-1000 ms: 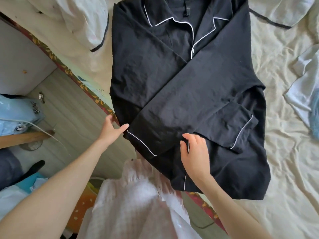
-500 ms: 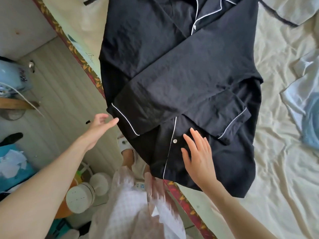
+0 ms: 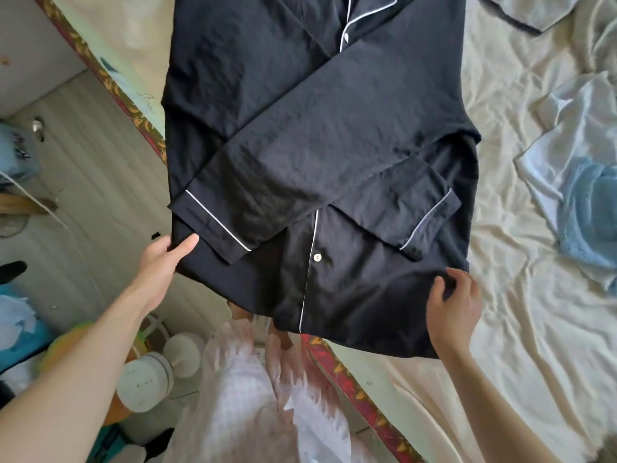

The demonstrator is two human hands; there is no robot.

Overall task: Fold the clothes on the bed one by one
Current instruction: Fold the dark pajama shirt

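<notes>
Lying face up on the bed (image 3: pixel 521 335), the black pyjama shirt (image 3: pixel 300 128) has both sleeves folded across its front — white-piped cuffs near the hem, which hangs slightly over the bed's patterned edge (image 3: pixel 337 365). The left hand (image 3: pixel 163 259) pinches the shirt's lower left corner, thumb on top of the cloth. The right hand (image 3: pixel 454 302) grips the lower right corner, fingers curled into the fabric. A pale blue garment (image 3: pixel 574 182) lies well apart on the rumpled cream sheet — another light piece (image 3: pixel 521 11) sits at the top.
</notes>
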